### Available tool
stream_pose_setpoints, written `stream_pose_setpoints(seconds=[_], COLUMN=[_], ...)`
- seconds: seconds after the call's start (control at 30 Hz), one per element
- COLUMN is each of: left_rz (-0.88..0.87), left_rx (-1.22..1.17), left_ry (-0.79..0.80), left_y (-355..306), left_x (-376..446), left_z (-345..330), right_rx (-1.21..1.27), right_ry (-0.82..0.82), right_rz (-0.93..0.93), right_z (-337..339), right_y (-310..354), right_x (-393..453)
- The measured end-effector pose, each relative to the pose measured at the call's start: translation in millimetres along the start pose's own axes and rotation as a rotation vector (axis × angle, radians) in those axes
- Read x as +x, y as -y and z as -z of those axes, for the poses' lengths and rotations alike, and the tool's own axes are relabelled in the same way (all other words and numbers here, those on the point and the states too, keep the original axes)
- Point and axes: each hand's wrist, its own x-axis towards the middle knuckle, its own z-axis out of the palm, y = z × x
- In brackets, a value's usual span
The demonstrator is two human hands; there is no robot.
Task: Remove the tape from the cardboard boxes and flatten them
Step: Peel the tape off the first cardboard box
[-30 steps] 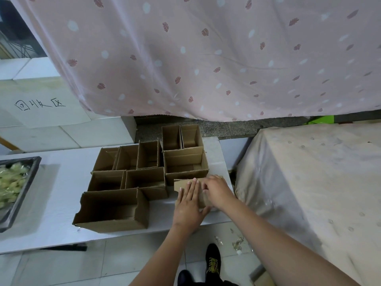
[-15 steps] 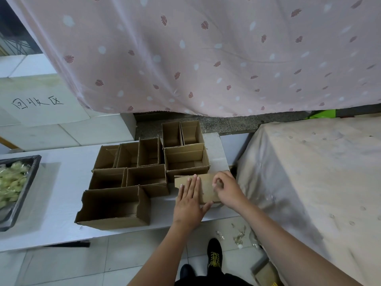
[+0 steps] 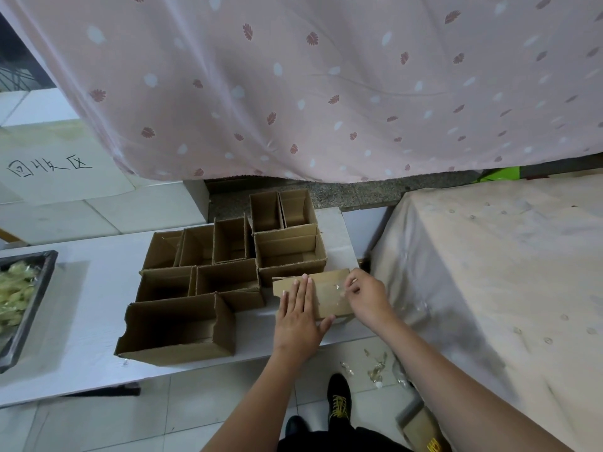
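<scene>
Head view looks down on a white table (image 3: 81, 288) where a closed cardboard box (image 3: 329, 295) lies at the near right corner, just in front of a cluster of open boxes (image 3: 228, 256). Left hand (image 3: 298, 316) lies flat on the box's left half, its 4 fingers (image 3: 301, 290) straight and close together, pointing away from the person, and the thumb spread out to the right along the box's near edge; it presses the cardboard and grips nothing. Right hand (image 3: 367, 296) sits at the box's right end with its fingers curled inward, and the fingertips pinch a strip of clear tape (image 3: 337, 288) that shows as a shiny, wrinkled patch on the box top between the 2 hands. How much of the tape has come loose cannot be told. A larger open box (image 3: 176, 327) stands at the table's near edge, to the left of the hands and apart from them. Crumpled bits of clear tape (image 3: 375, 370) lie on the tiled floor below the table, near a black shoe (image 3: 339, 398). A dark tray (image 3: 29, 305) of pale green material rests at the table's far left
</scene>
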Motion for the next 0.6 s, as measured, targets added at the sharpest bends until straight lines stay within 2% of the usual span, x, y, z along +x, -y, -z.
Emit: stream_pose_setpoints(seconds=[0.07, 0.23, 0.47, 0.6], left_rz=[-0.002, 0.0, -0.002, -0.005], left_rx=[-0.004, -0.006, -0.002, 0.003], left_ry=[-0.002, 0.0, 0.016, 0.029], left_y=[0.0, -1.9, 0.9, 0.2], left_x=[-1.2, -3.9, -2.6, -1.2], left_z=[1.3, 1.7, 2.0, 2.5], right_rx=[0.052, 0.084, -0.026, -0.045], right_ry=[-0.014, 0.076, -0.056, 0.138], right_rz=[0.0, 0.022, 0.081, 0.087], right_z=[5.1, 9.7, 6.3, 21.0], right_y=[-1.8, -6.0, -7.7, 0.1], right_x=[0.6, -2.6, -8.8, -3.9])
